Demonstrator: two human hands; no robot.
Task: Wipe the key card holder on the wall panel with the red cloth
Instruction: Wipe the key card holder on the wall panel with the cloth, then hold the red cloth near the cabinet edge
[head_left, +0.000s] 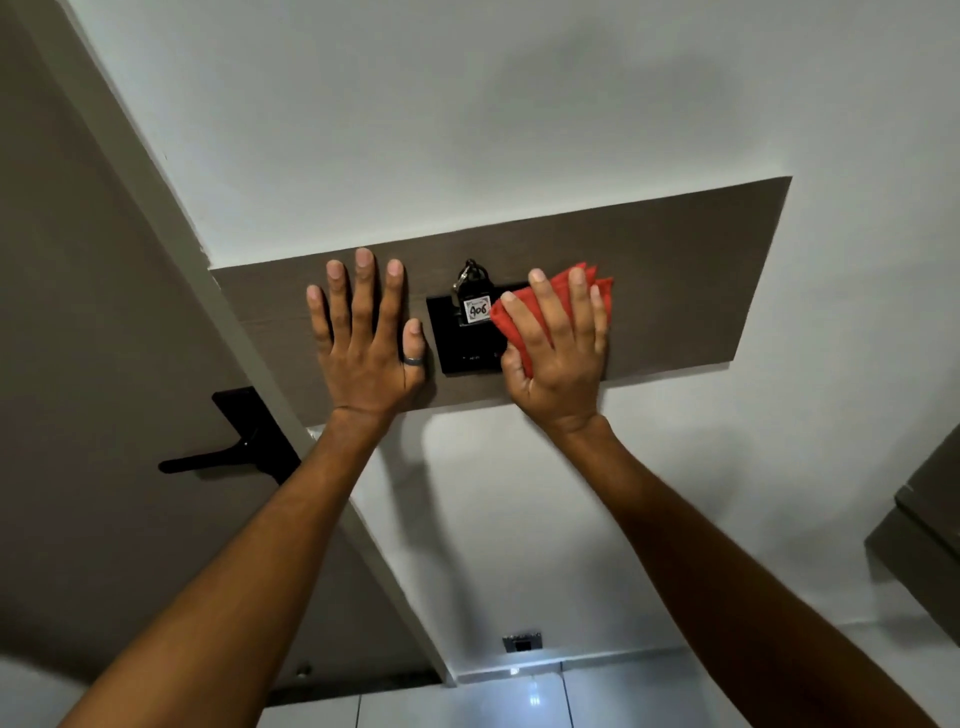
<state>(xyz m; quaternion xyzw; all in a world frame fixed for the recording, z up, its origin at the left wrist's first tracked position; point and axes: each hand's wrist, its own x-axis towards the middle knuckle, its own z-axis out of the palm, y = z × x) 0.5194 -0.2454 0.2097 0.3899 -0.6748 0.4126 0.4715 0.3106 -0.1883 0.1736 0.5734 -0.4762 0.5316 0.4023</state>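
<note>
Pressing the red cloth (550, 312) flat against the panel (701, 270), my right hand (558, 353) is covering the right edge of the black holder (462, 345); that grip is spread over the cloth, with the thumb hooking under its lower fold. I'm keeping my left hand (363, 338) open, palm flat on the panel just left of the holder, a ring (414, 359) on its thumb. The holder is sitting mid-panel, and a key tag (475, 299) is standing in its top slot. The tag's white label (477, 310) is reading "406" by hand. A black door handle (228, 447) is showing at lower left.
</note>
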